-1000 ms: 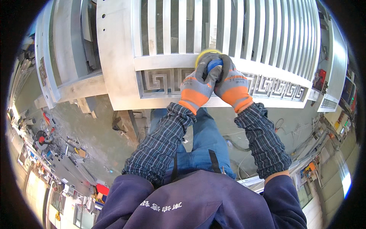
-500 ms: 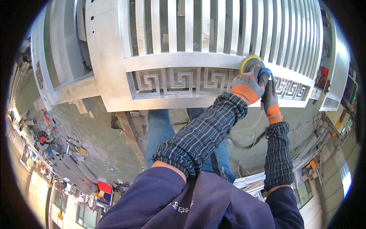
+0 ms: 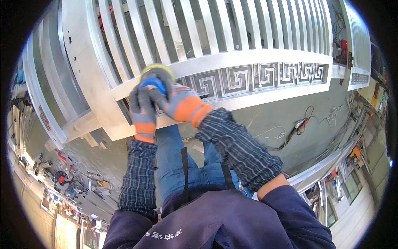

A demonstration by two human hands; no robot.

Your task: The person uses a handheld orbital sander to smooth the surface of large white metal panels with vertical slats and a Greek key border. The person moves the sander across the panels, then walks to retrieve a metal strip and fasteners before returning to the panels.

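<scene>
Your left hand [image 3: 143,111] and right hand [image 3: 183,103] clasp blue disc sander [image 3: 152,82] over left end of lower rail [image 3: 224,60] on slatted metal panel [image 3: 85,74]; sander's underside hidden, contact hard to tell, panel's top cut off.

Metal workshop, by its slatted metal panel [image 3: 232,61] and floor cables [image 3: 285,144]

From my remote view I counted one left hand [image 3: 144,112] and one right hand [image 3: 182,103], two gloves [image 3: 191,109], one round tool [image 3: 154,84], and one yellow-rimmed disc [image 3: 160,66]. I made out at least six key-pattern squares [image 3: 238,80], two striped sleeves [image 3: 238,149], two black straps [image 3: 185,168] and two trouser legs [image 3: 168,147].
</scene>
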